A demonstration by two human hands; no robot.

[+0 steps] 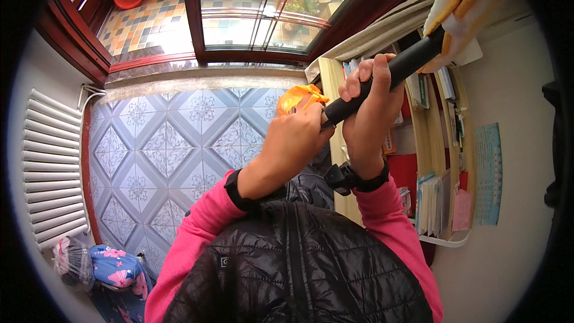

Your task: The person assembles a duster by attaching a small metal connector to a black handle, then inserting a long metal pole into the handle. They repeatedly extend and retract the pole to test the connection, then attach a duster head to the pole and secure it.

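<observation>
Both my hands hold a black-handled duster [412, 60], raised at a slant toward the upper right. Its fluffy white head with orange edging [463, 15] runs off the top edge, so its full shape is hidden. Closed round the lower end of the handle is my left hand [294, 140]. Higher up, the fingers of my right hand [375, 107] wrap the thick black part. A crumpled orange plastic bag [290, 100] shows just beyond my left knuckles; whether my hand touches it I cannot tell.
A wooden shelf [430, 137] with books and papers stands on the right, beside a curtain [382, 27]. Ahead is a glass door [263, 15] with a dark red frame. A white radiator [55, 167] lines the left wall, with a blue floral bundle [116, 266] below it.
</observation>
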